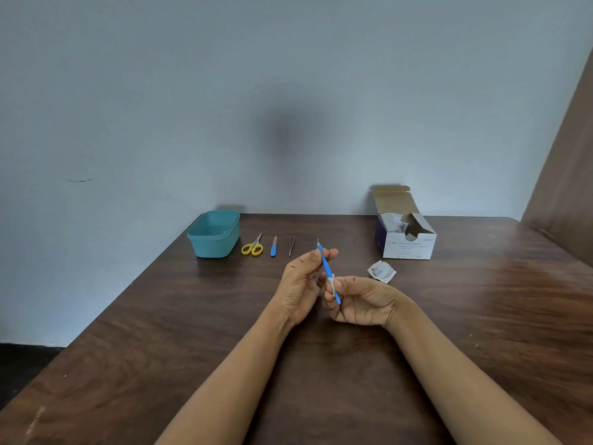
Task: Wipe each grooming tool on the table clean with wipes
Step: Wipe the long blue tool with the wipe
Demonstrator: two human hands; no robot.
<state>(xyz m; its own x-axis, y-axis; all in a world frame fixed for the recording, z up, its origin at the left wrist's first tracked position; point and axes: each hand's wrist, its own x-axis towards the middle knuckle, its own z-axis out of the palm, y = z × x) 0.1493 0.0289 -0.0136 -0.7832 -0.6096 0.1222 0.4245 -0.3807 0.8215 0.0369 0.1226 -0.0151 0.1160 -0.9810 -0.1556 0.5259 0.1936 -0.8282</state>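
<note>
A blue-handled cuticle tool [326,267] is pinched near its tip by the left hand [301,284]. A white wipe [331,282] is pinched around its handle by the right hand [359,301], above the wooden table [160,332].

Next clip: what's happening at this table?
A person is wiping a slim blue-handled grooming tool: the left hand holds its upper end, while the right hand pinches a white wipe around the lower handle. Yellow-handled scissors, a blue-handled nail file and metal tweezers lie in a row on the dark wooden table, beside a teal plastic tub. An open white box of alcohol swabs and a torn wrapper sit to the right.
</note>
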